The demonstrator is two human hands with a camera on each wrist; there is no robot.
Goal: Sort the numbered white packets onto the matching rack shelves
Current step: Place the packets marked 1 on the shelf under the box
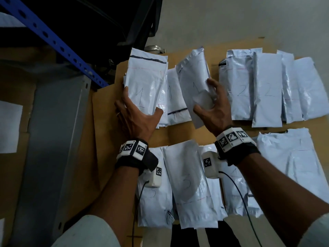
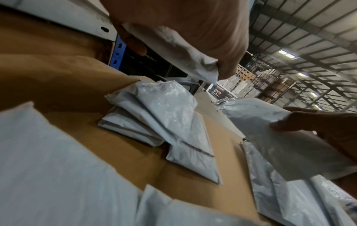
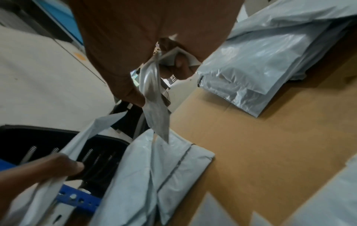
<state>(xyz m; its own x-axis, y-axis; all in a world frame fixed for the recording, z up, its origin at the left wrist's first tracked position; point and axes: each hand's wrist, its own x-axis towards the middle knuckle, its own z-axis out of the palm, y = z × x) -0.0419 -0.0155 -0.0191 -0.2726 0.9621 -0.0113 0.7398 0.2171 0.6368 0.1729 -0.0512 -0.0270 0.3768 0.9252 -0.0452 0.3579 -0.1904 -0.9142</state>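
Above the cardboard (image 1: 106,107), both hands (image 1: 137,120) (image 1: 213,113) hold "1" packets (image 1: 147,86) (image 1: 194,82) lengthwise, pointing away.

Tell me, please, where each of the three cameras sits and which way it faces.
Head: worn on the head, looking down at numbered packets on the cardboard; both forearms, left hand and right hand show.
Left wrist: under the left palm, looking along the fingers past the loose pile of packets into the warehouse; the right hand shows at right.
Right wrist: under the right palm, looking leftward; the left hand shows at lower left.
Shared: all see the packet marked 1 in the right hand.
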